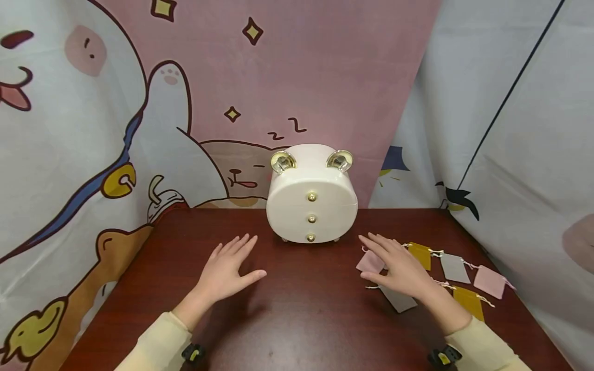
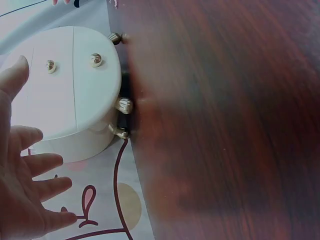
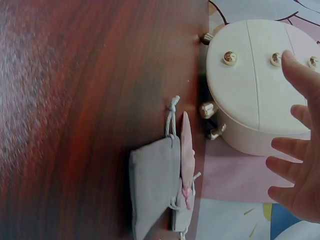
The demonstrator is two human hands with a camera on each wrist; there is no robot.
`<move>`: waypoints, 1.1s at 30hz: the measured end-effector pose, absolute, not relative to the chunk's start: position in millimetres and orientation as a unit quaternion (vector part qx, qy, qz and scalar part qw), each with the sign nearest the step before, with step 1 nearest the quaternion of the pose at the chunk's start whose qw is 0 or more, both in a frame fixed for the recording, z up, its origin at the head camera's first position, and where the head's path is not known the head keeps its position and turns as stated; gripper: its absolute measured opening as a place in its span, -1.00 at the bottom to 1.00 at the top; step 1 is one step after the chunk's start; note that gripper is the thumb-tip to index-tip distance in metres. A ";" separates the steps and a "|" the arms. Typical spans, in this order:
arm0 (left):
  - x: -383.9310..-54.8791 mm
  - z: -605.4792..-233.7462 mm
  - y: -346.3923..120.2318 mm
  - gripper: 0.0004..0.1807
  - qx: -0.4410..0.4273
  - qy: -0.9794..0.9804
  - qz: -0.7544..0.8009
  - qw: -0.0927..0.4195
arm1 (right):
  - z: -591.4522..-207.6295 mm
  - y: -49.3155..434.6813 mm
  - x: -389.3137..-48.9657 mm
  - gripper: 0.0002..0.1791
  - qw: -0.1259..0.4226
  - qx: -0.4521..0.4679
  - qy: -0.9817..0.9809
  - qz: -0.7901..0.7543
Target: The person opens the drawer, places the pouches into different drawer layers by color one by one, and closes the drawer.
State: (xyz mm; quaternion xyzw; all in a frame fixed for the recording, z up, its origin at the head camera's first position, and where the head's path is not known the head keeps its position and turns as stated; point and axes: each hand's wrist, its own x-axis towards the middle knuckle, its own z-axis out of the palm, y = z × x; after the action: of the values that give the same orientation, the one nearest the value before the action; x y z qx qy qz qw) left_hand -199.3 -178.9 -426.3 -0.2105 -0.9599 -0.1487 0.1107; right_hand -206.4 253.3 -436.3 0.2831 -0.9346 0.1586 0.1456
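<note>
A cream rounded box (image 1: 312, 211) with three gold knobs down its front stands at the back middle of the table, on small gold feet. Two gold ear-like pieces (image 1: 340, 161) sit on its top. To its front left, my left hand (image 1: 226, 270) is held over the table, fingers straight and thumb apart, holding nothing. My right hand (image 1: 401, 268) hovers on the other side with its fingers extended, above small drawstring pouches. Beneath it lie a grey pouch (image 3: 157, 182) and a pink pouch (image 1: 371, 262), both partly covered by the hand in the head view.
More drawstring pouches lie along the right side of the dark red-brown table (image 1: 297, 330): a yellow pouch (image 1: 420, 255), a light grey pouch (image 1: 455, 268), a pink pouch (image 1: 490, 281) and another yellow pouch (image 1: 468, 303). A printed cloth (image 1: 325, 77) hangs behind and beside the table.
</note>
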 end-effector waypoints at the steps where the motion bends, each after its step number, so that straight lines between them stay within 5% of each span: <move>1: -199.7 -425.2 -178.7 -0.04 -0.213 -0.958 -0.154 0.115 | -436.9 252.1 -206.7 -0.07 0.150 0.284 -0.933 0.165; 14: -208.0 -396.4 -176.2 -0.10 -0.236 -0.940 -0.219 0.117 | -428.5 231.6 -209.8 -0.22 0.154 0.280 -0.913 0.252; 33: -236.7 -360.8 -158.4 -0.41 -0.260 -0.877 -0.333 0.229 | -408.0 182.2 -223.0 -0.40 0.182 0.312 -0.845 0.395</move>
State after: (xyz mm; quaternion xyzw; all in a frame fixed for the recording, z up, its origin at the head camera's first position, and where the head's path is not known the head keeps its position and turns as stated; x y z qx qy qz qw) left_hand -236.7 -158.4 -360.8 -0.2603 -0.8767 -0.3333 0.2293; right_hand -223.0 182.2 -408.0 0.3121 -0.8446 0.3949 0.1823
